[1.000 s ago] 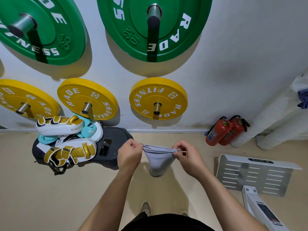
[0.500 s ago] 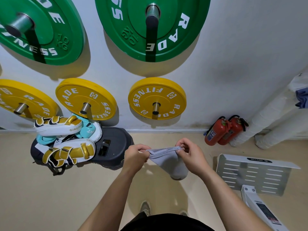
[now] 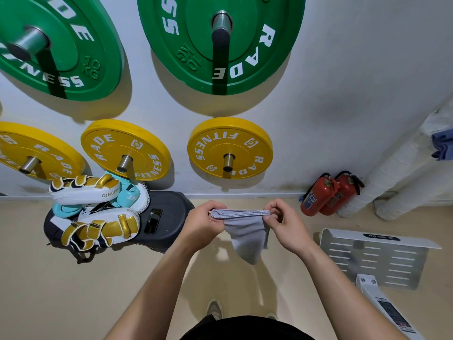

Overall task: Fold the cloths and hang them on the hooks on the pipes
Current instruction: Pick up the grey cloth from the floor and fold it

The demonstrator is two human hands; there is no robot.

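We hold the grey cloth (image 3: 245, 233) in mid-air, its stacked top edge stretched between our left hand (image 3: 201, 227) and right hand (image 3: 286, 228), each pinching a corner with curled fingers (image 3: 275, 207). If either pinch loosens, the layers could slide apart and undo the fold before we reach the pipes (image 3: 392, 177).
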